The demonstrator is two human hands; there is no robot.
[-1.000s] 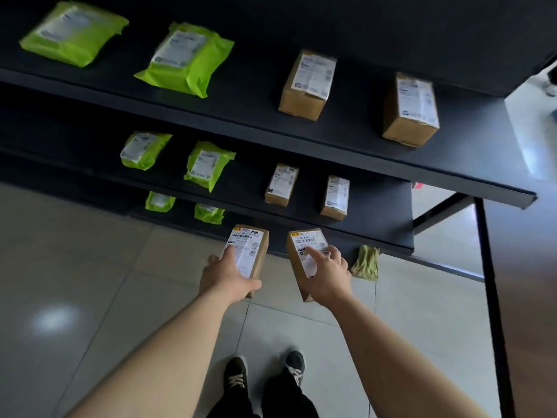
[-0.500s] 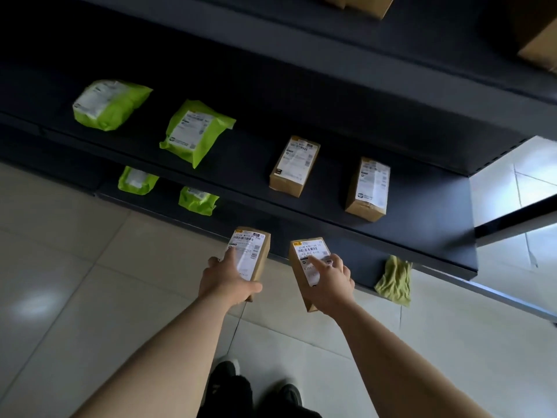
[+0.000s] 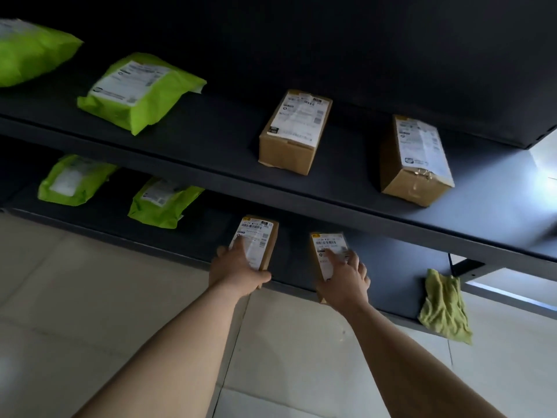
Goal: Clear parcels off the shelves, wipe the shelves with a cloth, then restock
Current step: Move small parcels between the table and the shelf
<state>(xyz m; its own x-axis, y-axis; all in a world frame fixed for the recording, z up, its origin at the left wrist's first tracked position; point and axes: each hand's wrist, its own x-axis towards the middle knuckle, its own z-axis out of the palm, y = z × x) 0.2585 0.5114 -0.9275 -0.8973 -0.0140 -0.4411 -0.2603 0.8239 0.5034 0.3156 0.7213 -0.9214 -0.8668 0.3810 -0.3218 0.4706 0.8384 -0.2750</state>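
Note:
My left hand (image 3: pixel 238 268) grips a small brown cardboard box (image 3: pixel 261 236) with a white label, held over the front of the bottom shelf (image 3: pixel 295 267). My right hand (image 3: pixel 343 277) grips a second labelled brown box (image 3: pixel 327 244) just to the right, its near end past the shelf's front edge. Whether either box touches the shelf I cannot tell. A crumpled green cloth (image 3: pixel 443 306) hangs over the bottom shelf's front edge at the right.
On the shelf above (image 3: pixel 346 194) lie two green mailer bags (image 3: pixel 141 92) (image 3: pixel 27 52) and two brown boxes (image 3: pixel 295 131) (image 3: pixel 414 161). Two more green bags (image 3: pixel 73 179) (image 3: pixel 164 203) lie at the left of the bottom shelf. Pale floor tiles (image 3: pixel 90 297) spread below.
Both hands have carried their boxes forward and down to the bottom shelf. My view has dropped closer, so the top shelf has left the frame.

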